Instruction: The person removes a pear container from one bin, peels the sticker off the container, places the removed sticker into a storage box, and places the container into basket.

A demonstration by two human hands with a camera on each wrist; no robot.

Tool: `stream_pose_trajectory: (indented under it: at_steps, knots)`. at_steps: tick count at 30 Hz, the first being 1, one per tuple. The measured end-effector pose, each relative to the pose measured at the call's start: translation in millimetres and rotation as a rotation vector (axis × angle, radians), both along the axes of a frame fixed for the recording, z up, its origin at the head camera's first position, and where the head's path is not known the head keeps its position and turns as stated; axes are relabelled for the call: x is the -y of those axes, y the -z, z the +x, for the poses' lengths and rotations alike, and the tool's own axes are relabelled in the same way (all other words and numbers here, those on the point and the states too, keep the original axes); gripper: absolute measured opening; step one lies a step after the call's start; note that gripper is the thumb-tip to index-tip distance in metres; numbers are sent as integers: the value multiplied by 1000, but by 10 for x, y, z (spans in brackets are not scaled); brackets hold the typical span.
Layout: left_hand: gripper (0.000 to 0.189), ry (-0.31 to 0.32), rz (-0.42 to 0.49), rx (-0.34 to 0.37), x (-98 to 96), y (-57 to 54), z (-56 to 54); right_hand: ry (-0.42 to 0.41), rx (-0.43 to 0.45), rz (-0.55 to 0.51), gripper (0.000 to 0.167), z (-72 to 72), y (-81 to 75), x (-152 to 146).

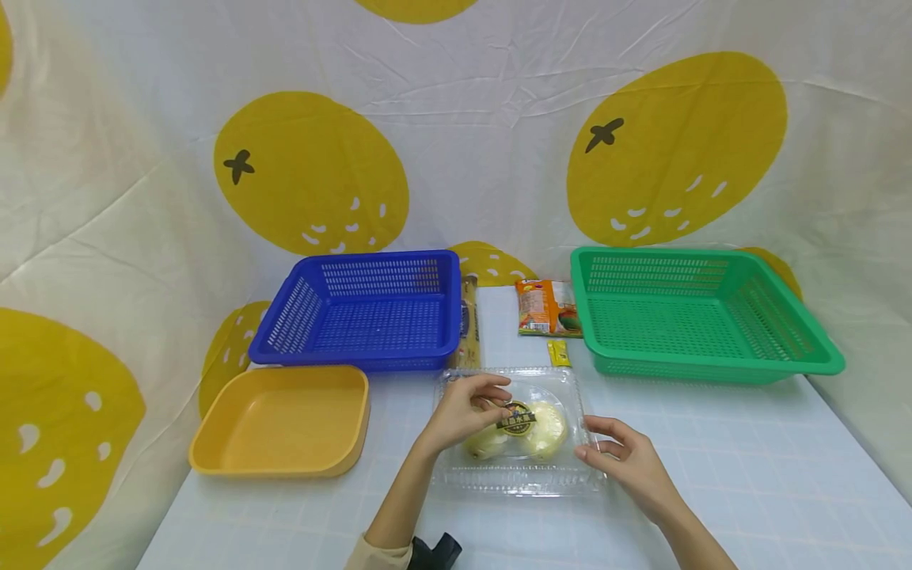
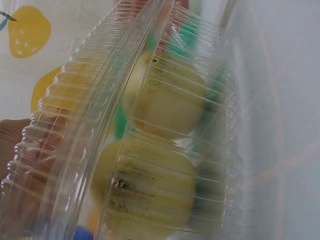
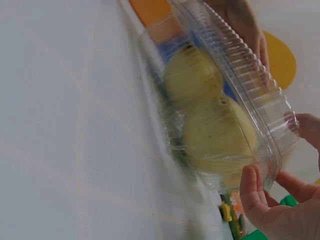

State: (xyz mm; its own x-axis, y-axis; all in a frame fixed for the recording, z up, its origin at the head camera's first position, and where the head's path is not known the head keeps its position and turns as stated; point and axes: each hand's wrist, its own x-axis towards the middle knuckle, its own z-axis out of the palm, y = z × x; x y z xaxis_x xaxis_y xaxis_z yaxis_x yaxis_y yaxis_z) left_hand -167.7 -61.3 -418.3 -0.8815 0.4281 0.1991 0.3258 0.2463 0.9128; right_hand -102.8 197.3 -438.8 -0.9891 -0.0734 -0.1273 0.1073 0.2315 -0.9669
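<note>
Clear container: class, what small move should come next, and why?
Perhaps move the left hand to the left edge of the clear container: the right hand is at its right edge, but the left is by the label, so holding both sides might steady the fruits inside.

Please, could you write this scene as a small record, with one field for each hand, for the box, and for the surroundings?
item: clear plastic box on the table
contents: two pale round fruits
left hand: above the box, fingertips near its label; contact unclear
right hand: holds the box's right edge
left side: orange-yellow tray; blue basket farther back
right side: green basket
behind box: orange packet, small yellow packet
</note>
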Motion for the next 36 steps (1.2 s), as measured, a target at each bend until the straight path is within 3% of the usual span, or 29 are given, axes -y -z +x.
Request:
stream_pose_trajectory:
  at_steps: [13,21,26,28,31,33,36]
  knots:
    - [38,-18,4,-3,-10,17,-17,1,1,-8,50,2,20,2]
    - [42,-6,68,62,-4,26,-11,2,3,-2,50,-2,32,-5]
    - [41,38,74,91,11,-142,66,5,9,1,51,-3,37,-13]
    - [41,66,81,85,21,-149,71,4,9,-1,51,-1,40,-14]
    - [42,78,101,79,27,-42,26,5,5,1,51,-2,42,-13]
    - [41,47,107,66,22,49,-11,5,3,-1,51,-3,45,-10]
    - [38,-7,96,36,13,79,-12,5,5,-8,51,-6,47,-4]
